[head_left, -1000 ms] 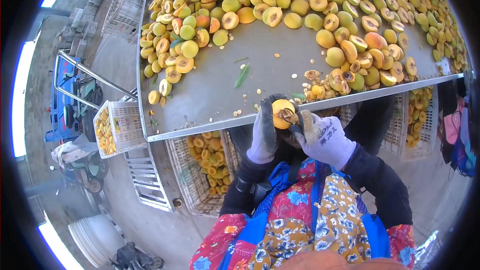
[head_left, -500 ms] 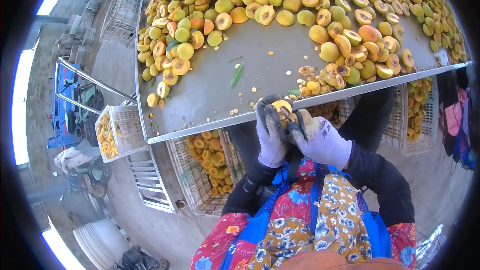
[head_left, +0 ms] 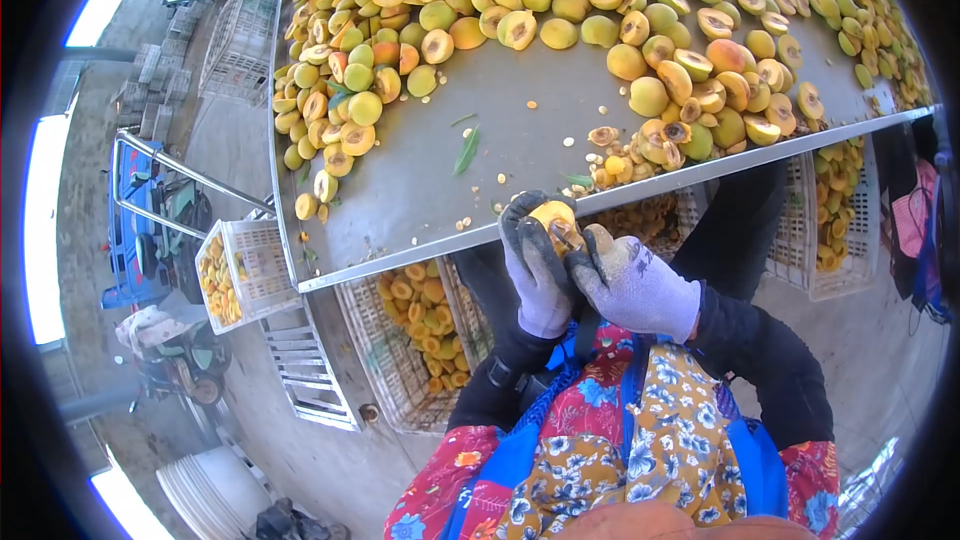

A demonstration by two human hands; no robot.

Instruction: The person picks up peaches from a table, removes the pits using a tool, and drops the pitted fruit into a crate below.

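My left hand (head_left: 536, 265), in a pale glove with dark fingers, is closed round a halved yellow fruit (head_left: 552, 216) at the table's front edge. From the right, my right hand (head_left: 635, 280), gloved alike, has its fingers closed against the cut side of the fruit. Something small and dark shows between the fingertips, too small to name. Beyond the hands the metal table (head_left: 400, 195) carries a green leaf (head_left: 467, 151), scattered pits and heaps of whole and halved fruit (head_left: 520, 30).
Below the table edge stand a crate of fruit halves (head_left: 390, 380) and another crate (head_left: 850, 265) at the right. A smaller crate (head_left: 262, 265) is at the left, near a metal rail (head_left: 200, 177). A parked scooter (head_left: 180, 350) stands further left.
The view has shifted slightly, so the table and fruit sit a little differently in frame. Both hands stay together at the fruit, whose cut face shows slightly more.
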